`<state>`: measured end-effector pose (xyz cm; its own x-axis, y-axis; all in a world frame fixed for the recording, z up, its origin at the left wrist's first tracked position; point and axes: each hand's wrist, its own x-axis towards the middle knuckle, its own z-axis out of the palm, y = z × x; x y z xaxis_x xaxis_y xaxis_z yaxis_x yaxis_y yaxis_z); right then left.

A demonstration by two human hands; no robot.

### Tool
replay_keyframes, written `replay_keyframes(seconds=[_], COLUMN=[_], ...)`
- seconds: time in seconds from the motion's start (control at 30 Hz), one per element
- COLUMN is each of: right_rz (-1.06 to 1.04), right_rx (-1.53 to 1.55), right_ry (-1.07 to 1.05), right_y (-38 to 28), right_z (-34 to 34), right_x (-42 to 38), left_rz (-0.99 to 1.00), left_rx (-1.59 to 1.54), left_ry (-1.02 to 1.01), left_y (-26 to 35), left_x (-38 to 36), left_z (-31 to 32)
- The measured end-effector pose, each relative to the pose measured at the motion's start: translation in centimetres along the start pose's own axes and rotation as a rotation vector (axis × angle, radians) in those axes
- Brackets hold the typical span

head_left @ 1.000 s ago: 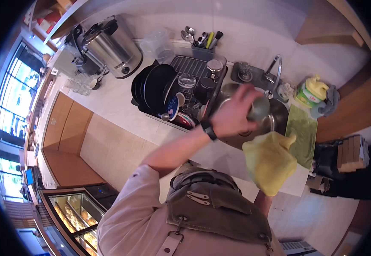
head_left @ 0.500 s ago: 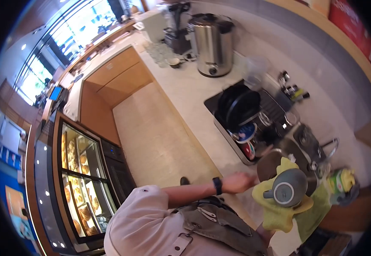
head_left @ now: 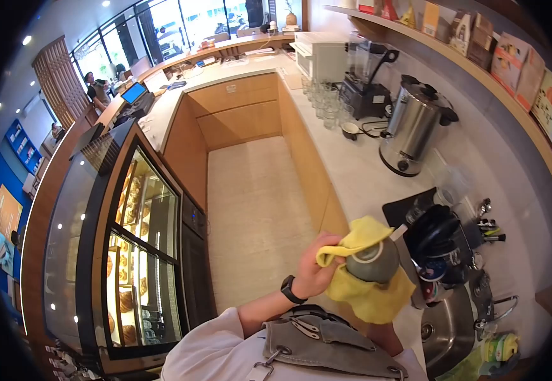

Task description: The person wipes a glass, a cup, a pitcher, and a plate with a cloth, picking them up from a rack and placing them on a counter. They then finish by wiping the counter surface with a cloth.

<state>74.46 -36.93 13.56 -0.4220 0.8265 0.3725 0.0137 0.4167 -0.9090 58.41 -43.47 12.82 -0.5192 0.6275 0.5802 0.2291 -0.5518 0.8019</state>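
A grey mug [head_left: 377, 263] is turned bottom up in front of my body, wrapped partly in a yellow cloth [head_left: 377, 301]. My left hand [head_left: 318, 270], with a dark watch on its wrist, is closed on a fold of the cloth at the mug's left side. Part of that fold lies over the mug's base. Under the cloth and mug is my right hand, its fingers covered; only the forearm [head_left: 385, 338] shows below. The mug rests on it through the cloth.
To the right are a metal sink [head_left: 438, 340] and a drying rack with dark pans [head_left: 434, 232]. Farther along the counter stand a steel urn [head_left: 412, 127], a blender [head_left: 365, 89] and several glasses [head_left: 326, 108]. A lit pastry case [head_left: 142, 254] stands on the left.
My left hand has come from beside the cloth to grip a fold of it against the mug. Mug and cloth have moved left, away from the sink, and my view has turned left.
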Motion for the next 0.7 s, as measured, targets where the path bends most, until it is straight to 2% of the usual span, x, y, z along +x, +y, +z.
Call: replay_keyframes(seconds=[0.07,0.17,0.3,0.33,0.43,0.47,0.57,0.6,0.7], right_rz=[-0.024,-0.054,-0.134,-0.171,-0.32,-0.388,-0.552,-0.597,-0.467], right_rx=[0.032,0.086,0.145,0.144,0.065,0.003,-0.205,-0.259,0.062], right_ry=[-0.063,-0.156,-0.339,-0.388,-0.494,-0.525,-0.603,-0.63,-0.695], right_y=[-1.1,-2.7,-2.0,-0.9,2.9,3.8,4.5,4.3,4.4], right_z=[3.8,9.1,16.9,18.8,23.8,24.8,26.0,26.0,26.8], right_x=[1.4,2.9,4.2,4.6,7.3,9.1,14.5,16.0,19.0], left_rz=[-0.005,-0.107,0.063,-0.025,-0.287,-0.367,-0.46,-0.482,-0.407], left_rx=[0.062,-0.161,-0.221,-0.292,-1.241,-1.104,-0.746,-0.76,-0.635], left_ry=[0.033,0.152,0.242,0.334,0.091,0.268,0.611,0.564,0.533], left_y=[-0.5,0.4,-0.1,-1.9,-1.8,-1.6,0.5,-1.7,-7.3], left_x=[0.0,0.4,3.5,3.6,7.1,7.6,11.2,11.2,12.5], left_z=[-4.0,-7.8,-13.3,-14.4,-17.2,-17.3,-15.4,-16.8,-20.1])
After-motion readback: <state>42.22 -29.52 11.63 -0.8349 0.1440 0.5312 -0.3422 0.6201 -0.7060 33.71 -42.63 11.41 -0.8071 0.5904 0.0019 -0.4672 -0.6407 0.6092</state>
